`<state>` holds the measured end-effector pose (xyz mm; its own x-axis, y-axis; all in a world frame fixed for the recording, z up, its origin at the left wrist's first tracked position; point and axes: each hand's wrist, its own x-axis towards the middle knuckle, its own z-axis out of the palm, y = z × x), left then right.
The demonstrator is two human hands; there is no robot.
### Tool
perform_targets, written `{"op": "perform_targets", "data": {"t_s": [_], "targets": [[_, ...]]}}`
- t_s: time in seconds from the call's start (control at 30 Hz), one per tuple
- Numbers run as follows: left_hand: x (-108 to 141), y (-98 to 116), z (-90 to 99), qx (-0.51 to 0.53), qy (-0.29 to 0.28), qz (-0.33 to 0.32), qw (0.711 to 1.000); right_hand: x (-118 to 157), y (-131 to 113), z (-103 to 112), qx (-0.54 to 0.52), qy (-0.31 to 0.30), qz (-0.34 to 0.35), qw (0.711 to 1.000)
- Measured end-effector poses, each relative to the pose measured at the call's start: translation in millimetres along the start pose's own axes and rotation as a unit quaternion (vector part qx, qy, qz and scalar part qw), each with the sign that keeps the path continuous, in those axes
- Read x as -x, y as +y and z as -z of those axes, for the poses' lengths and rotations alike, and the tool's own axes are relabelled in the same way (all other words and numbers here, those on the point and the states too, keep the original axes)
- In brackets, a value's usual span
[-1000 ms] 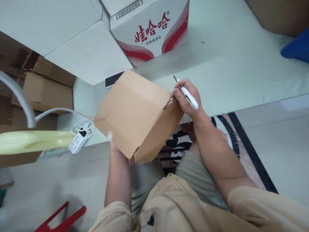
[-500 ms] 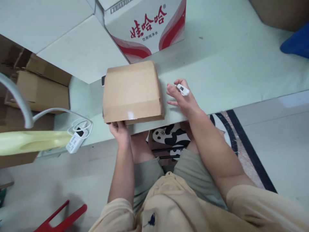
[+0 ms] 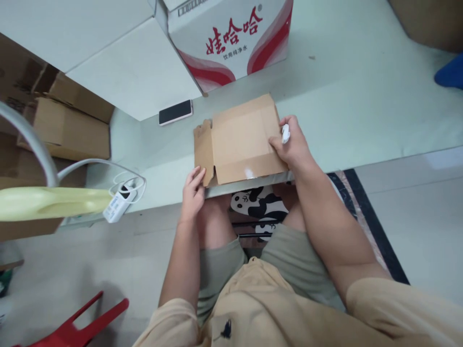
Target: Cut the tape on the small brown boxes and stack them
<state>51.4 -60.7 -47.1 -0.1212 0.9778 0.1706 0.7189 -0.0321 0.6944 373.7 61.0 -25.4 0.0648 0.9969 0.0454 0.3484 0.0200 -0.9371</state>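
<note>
Here, at the table's (image 3: 361, 106) near edge, lay the brown cardboard box (image 3: 240, 137), low and creased, its side flap (image 3: 203, 149) out left, shiny tape (image 3: 249, 172) along its near side, contents hidden! The left hand (image 3: 194, 192) curled its fingers over that flap's near corner; the right hand (image 3: 293, 147) pinched the box's right edge, a white tool (image 3: 285, 133) tucked in it. Farther left, a dark-screened phone (image 3: 175, 113). And far, a white carton (image 3: 231, 43), red-lettered "娃哈哈", with "饮用纯净水" beneath!
</note>
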Motion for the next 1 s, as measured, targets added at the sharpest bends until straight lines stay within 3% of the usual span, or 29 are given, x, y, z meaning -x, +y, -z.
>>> {"op": "perform_targets", "data": {"t_s": [0.13,0.2,0.27,0.4,0.5,0.6,0.77,0.87,1.0], "targets": [[-2,0,8.4,0.015,-0.062,0.003,0.998,0,-8,4,0.114,-0.048,-0.071,0.990],[-5,2,8.7,0.039,-0.041,0.030,0.998,-2,-10,5,0.139,-0.076,-0.081,0.984],[-9,4,7.6,0.084,0.015,0.089,0.992,-4,-11,4,0.149,-0.091,-0.071,0.982],[-23,9,9.6,0.204,0.132,0.248,0.938,-7,-13,2,0.152,-0.119,-0.070,0.979],[-37,15,17.8,0.306,0.104,0.309,0.894,-7,-16,-1,0.117,-0.136,-0.046,0.983],[-53,21,26.8,0.374,0.059,0.306,0.874,-7,-18,-4,0.098,-0.136,-0.029,0.985],[-81,16,31.4,0.401,0.105,0.250,0.875,-13,-14,-5,0.102,-0.057,-0.017,0.993],[-94,3,28.4,0.434,0.138,0.259,0.852,-19,-10,-5,0.183,-0.008,-0.035,0.982],[-100,-13,24.5,0.492,0.130,0.285,0.812,-23,-9,-13,0.309,-0.050,-0.017,0.950]]}}
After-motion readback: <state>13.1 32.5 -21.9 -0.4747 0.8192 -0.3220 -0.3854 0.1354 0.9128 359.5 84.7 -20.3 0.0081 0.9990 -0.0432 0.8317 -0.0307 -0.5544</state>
